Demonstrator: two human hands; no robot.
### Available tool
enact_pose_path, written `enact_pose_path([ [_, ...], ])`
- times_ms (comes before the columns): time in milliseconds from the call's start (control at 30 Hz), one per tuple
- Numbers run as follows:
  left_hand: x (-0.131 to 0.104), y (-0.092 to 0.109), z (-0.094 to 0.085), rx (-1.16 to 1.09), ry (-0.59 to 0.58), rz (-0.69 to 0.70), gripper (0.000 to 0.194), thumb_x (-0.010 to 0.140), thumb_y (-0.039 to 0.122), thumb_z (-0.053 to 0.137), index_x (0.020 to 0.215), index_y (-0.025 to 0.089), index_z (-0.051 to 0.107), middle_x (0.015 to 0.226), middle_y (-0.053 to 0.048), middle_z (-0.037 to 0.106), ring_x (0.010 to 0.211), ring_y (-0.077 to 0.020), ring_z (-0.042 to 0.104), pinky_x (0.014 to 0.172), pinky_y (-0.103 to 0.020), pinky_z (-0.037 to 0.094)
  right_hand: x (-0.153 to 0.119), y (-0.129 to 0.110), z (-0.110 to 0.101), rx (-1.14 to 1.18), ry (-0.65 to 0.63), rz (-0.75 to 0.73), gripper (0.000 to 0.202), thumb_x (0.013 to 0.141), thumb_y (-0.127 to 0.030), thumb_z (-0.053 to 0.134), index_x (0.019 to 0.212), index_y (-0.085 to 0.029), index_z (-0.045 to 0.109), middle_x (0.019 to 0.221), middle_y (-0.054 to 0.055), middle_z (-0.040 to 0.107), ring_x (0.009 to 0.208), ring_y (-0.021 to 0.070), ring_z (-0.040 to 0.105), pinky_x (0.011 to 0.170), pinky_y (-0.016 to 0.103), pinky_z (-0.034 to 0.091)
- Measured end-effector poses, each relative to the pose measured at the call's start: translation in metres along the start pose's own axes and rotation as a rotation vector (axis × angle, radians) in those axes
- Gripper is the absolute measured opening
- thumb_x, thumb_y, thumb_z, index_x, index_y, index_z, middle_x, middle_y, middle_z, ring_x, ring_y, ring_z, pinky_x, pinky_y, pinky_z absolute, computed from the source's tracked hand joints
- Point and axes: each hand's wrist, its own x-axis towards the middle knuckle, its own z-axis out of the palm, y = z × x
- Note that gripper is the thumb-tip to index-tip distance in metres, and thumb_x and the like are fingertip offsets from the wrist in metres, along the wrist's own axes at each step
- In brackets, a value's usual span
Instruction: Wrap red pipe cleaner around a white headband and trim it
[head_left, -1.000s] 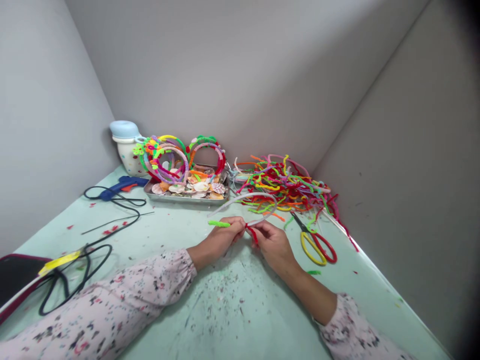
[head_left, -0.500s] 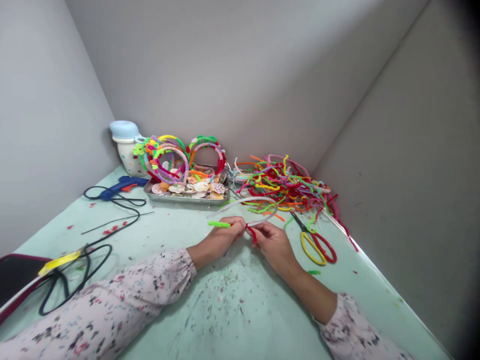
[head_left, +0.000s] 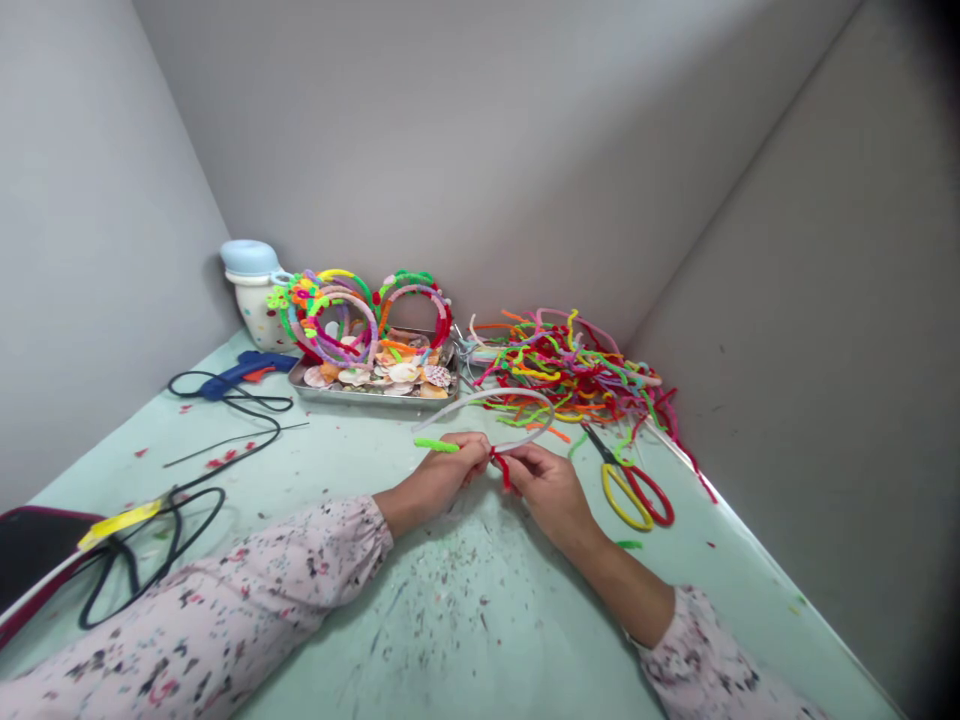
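Observation:
A pale, curved plastic headband (head_left: 544,408) is held low over the table between my two hands. My left hand (head_left: 454,470) is closed round one of its arms, and a bright green pipe cleaner piece (head_left: 436,445) pokes out past the fingers. My right hand (head_left: 546,487) pinches the same arm close by, thumb and fingers together at a red pipe cleaner (head_left: 505,472). The red piece crosses the band between the hands, and its short end hangs down. My fingers hide part of the band and of the green piece.
Several finished headbands (head_left: 341,320) lean on a metal tray (head_left: 367,398) of seashells (head_left: 403,374). A heap of pipe cleaners (head_left: 577,370) lies back right, with scissors (head_left: 630,490) in front. Left stand a lidded cup (head_left: 259,300), a blue glue gun (head_left: 244,372) and a looping black cord (head_left: 176,540).
The loose red end has swung slightly left and hangs straighter down. The headband has shifted a little upward. Both hands stay almost where they were.

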Motion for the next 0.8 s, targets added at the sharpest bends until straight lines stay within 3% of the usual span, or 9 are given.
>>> enact_pose_path([
  [800,-0.0006,-0.0048,0.0008,0.02,-0.028,0.024,0.02,0.08,0.026,0.042,0.063,0.017,0.042,0.057,0.004,0.035,0.05,-0.0081,0.028,0.049,-0.023,0.021,0.0004,-0.0018,0.0011,-0.016,0.015,0.043,0.021,0.078,-0.038,0.061,0.075,-0.017,0.064,0.054,-0.003,0.057,0.049,0.0109,0.052,0.048,0.022,0.039],
])
